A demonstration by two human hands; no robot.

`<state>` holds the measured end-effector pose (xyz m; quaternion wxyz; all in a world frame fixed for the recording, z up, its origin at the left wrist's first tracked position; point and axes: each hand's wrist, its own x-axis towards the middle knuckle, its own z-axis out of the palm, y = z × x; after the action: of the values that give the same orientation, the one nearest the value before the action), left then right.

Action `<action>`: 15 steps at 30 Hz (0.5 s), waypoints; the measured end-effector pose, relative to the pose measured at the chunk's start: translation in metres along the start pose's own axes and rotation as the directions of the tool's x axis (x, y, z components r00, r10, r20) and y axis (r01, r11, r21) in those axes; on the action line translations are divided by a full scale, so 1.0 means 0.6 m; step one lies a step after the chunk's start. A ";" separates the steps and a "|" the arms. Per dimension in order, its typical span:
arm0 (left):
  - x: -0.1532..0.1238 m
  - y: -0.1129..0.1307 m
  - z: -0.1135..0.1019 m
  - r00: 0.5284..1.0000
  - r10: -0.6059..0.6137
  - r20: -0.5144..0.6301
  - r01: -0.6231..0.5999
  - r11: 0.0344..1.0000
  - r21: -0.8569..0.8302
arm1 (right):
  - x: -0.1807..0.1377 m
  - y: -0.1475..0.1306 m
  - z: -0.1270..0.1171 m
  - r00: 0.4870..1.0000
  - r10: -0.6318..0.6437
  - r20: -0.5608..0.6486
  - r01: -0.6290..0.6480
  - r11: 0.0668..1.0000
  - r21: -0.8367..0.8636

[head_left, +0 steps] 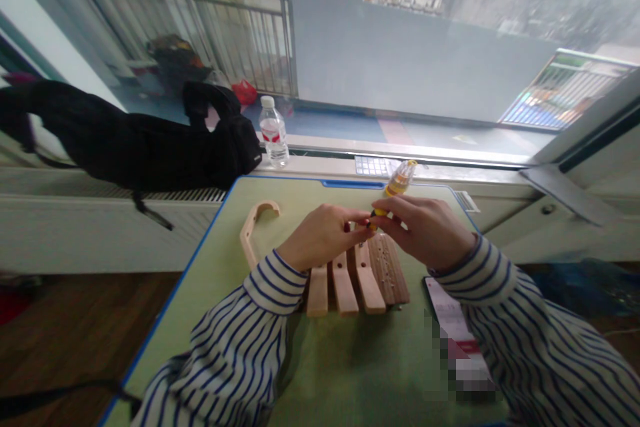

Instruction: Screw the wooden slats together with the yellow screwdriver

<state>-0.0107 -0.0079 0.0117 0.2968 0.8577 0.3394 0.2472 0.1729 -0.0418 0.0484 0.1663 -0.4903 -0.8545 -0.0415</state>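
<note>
My right hand (425, 230) is closed around what looks like a screwdriver (400, 177). Its clear and yellow handle sticks up past my fingers, and a yellow and black lower part shows below them. At that black end, the fingertips of my left hand (323, 233) are pinched together; the tip itself is hidden. Beneath my hands lie pale wooden hook-like pieces (345, 293), side by side with holes in them, their far ends covered by my left hand. Right beside them is a brown ribbed board (390, 270) dotted with small screws.
A curved wooden hook (249, 233) lies on the green, blue-edged table (225, 320) at the left. A phone (455, 320) rests under my right forearm. On the window ledge stand a water bottle (273, 133) and a black bag (175, 147).
</note>
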 end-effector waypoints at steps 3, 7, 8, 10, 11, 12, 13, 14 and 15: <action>0.001 -0.001 0.002 1.000 -0.016 -0.015 0.016 1.000 0.012 | 0.002 -0.003 -0.001 1.000 0.003 0.006 -0.003 1.000 -0.011; 0.002 -0.005 0.008 0.999 -0.024 -0.025 0.024 1.000 0.005 | 0.005 -0.004 -0.008 0.999 -0.019 0.031 0.020 0.999 -0.030; 0.002 -0.006 0.009 0.999 -0.023 -0.026 0.023 1.000 0.005 | 0.006 -0.003 -0.010 0.998 -0.034 0.047 0.036 0.999 -0.028; 0.001 -0.007 0.008 0.999 -0.023 -0.022 0.023 1.000 0.015 | 0.007 0.001 -0.015 0.994 -0.075 0.085 0.077 0.997 -0.018; 0.001 -0.008 0.008 1.000 -0.021 -0.019 0.021 1.000 0.022 | 0.008 0.003 -0.017 0.991 -0.093 0.098 0.095 0.995 -0.016; 0.001 -0.008 0.007 1.000 -0.016 -0.016 0.017 0.999 0.030 | 0.008 0.004 -0.019 0.989 -0.107 0.106 0.109 0.994 -0.016; 0.000 -0.009 0.007 1.000 -0.011 -0.015 0.012 0.999 0.035 | 0.009 0.006 -0.020 0.987 -0.118 0.108 0.120 0.993 -0.018; 0.000 -0.009 0.006 1.000 -0.006 -0.014 0.006 0.999 0.038 | 0.009 0.007 -0.021 0.986 -0.128 0.109 0.130 0.991 -0.015; 0.000 -0.009 0.007 1.000 -0.001 -0.015 0.001 0.999 0.040 | 0.010 0.008 -0.022 0.984 -0.139 0.112 0.140 0.990 -0.007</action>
<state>-0.0106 -0.0060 0.0053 0.2772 0.8614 0.3468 0.2467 0.1773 -0.0377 0.0621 0.1114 -0.4321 -0.8943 -0.0321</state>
